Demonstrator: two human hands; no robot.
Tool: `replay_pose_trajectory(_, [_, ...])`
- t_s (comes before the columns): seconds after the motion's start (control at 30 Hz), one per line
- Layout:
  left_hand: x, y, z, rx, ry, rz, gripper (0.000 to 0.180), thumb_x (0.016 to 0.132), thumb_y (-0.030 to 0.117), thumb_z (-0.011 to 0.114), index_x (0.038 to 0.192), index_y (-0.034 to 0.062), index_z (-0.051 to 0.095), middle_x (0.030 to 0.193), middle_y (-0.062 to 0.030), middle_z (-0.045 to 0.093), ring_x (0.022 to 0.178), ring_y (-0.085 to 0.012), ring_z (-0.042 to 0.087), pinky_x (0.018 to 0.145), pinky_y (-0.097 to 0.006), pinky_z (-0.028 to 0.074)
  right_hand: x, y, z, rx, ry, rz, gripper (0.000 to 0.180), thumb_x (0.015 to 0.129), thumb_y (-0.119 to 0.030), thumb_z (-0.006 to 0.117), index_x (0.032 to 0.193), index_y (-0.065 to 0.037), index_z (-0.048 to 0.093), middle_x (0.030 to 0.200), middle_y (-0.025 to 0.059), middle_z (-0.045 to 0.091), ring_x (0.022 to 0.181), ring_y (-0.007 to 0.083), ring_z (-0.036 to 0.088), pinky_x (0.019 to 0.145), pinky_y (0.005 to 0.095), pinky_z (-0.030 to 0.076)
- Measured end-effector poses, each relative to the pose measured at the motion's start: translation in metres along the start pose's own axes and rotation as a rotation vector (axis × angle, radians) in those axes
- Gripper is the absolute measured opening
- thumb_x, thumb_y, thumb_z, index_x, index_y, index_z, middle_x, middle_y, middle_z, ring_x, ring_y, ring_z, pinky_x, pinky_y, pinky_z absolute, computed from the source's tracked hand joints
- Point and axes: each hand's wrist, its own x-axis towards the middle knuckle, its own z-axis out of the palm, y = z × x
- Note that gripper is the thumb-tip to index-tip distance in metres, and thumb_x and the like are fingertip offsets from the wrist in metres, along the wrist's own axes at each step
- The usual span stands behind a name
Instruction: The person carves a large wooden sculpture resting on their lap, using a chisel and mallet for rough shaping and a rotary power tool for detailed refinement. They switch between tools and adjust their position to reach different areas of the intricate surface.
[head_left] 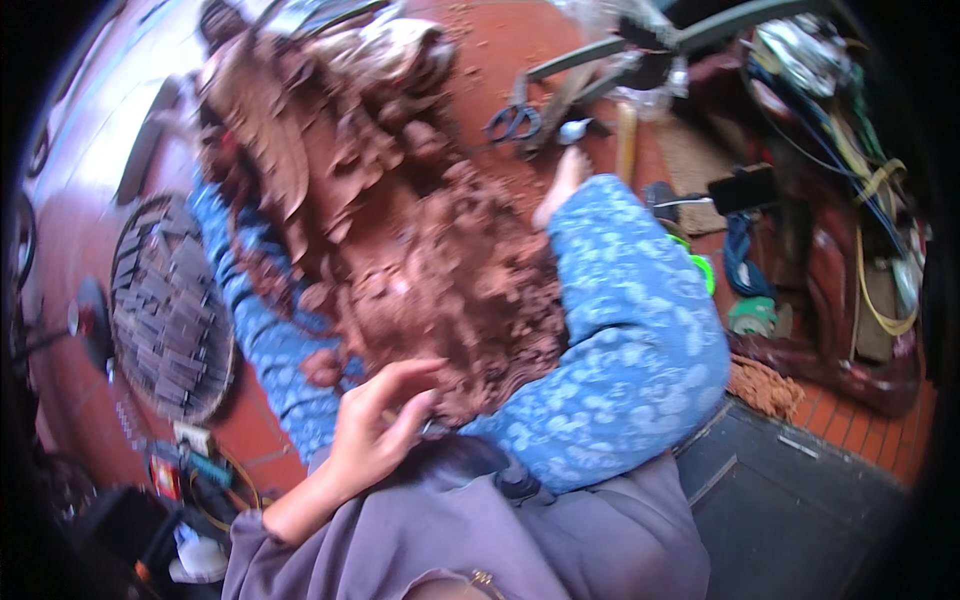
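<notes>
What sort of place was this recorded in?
Probably a carving workshop, judging by the ornate carved brown piece between the person's legs, the loose brown chips on the reddish floor, and the round tray of dark flat pieces.

Daylight-like brightness was strongest at the upper left, where glare washed the red tiled floor (80, 220) to a pale, milky sheen. The crumpled silvery plastic (800, 55) at the upper right also caught bright highlights, and the varnished reddish wooden frame (835, 300) carried small glints amid deeper shadow. The lower-left corner was dim, as was the black panel (800, 510) at the lower right. Blur softened much of the view: the reddish-brown carving (375, 235) lost its fine detail, the left hand (375, 430) had smeared edges, and the pattern on the blue trousers (640, 330) ran together. Fisheye distortion curved lines toward the rim, and black vignetting swallowed the corners.
</notes>
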Motion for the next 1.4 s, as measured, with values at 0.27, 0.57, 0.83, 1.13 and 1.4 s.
replay_pose_trajectory(0.27, [0.032, 0.013, 0.007, 0.057, 0.132, -0.072, 0.024, 0.090, -0.001, 0.052, 0.114, -0.0032, 0.056, 0.094, -0.0096, 0.067, 0.085, -0.0156, 0.066, 0.079, -0.026, 0.051, 0.117, 0.053, 0.014, -0.261, 0.090, 0.131, 0.027, 0.074, -0.016, 0.073, 0.091, 0.001, 0.060, 0.091, 0.0205, 0.063, 0.089, 0.0354, 0.061, 0.078, 0.0414, 0.050])
replay_pose_trajectory(0.57, [0.037, 0.035, 0.014, 0.151, 0.113, -0.065, 0.026, 0.089, -0.001, 0.054, 0.115, -0.0015, 0.058, 0.094, -0.0095, 0.069, 0.085, -0.0136, 0.067, 0.074, -0.025, 0.051, 0.112, 0.043, 0.072, -0.413, -0.196, 0.077, 0.029, 0.079, -0.022, 0.071, 0.092, 0.000, 0.056, 0.089, 0.0154, 0.061, 0.087, 0.0301, 0.059, 0.077, 0.0376, 0.049])
replay_pose_trajectory(0.83, [0.013, 0.016, -0.008, 0.045, -0.007, 0.153, 0.024, 0.085, 0.002, 0.059, 0.109, 0.0008, 0.062, 0.090, -0.0131, 0.067, 0.082, -0.0244, 0.068, 0.071, -0.032, 0.052, 0.101, -0.009, 0.073, -0.363, -0.196, -0.055, 0.028, 0.080, -0.021, 0.070, 0.093, -0.001, 0.056, 0.089, 0.0123, 0.060, 0.086, 0.0258, 0.058, 0.076, 0.0358, 0.048])
replay_pose_trajectory(1.13, [0.013, -0.027, -0.124, -0.055, 0.767, 0.079, 0.018, 0.092, 0.003, 0.052, 0.106, -0.0024, 0.061, 0.086, -0.0093, 0.066, 0.074, -0.0127, 0.062, 0.068, -0.024, 0.048, 0.058, -0.099, 0.035, -0.170, -0.260, -0.066, 0.025, 0.081, -0.020, 0.069, 0.093, -0.003, 0.054, 0.089, 0.0089, 0.058, 0.086, 0.0209, 0.056, 0.076, 0.0336, 0.048])
replay_pose_trajectory(1.4, [-0.015, -0.074, -0.153, -0.192, 0.946, 0.134, 0.020, 0.096, 0.010, 0.051, 0.112, 0.0002, 0.057, 0.084, -0.0039, 0.059, 0.072, -0.0078, 0.054, 0.063, -0.019, 0.044, -0.020, -0.154, -0.123, 0.326, -0.023, 0.374, 0.024, 0.083, -0.019, 0.068, 0.094, -0.004, 0.053, 0.089, 0.0058, 0.057, 0.085, 0.0166, 0.055, 0.075, 0.0318, 0.047])
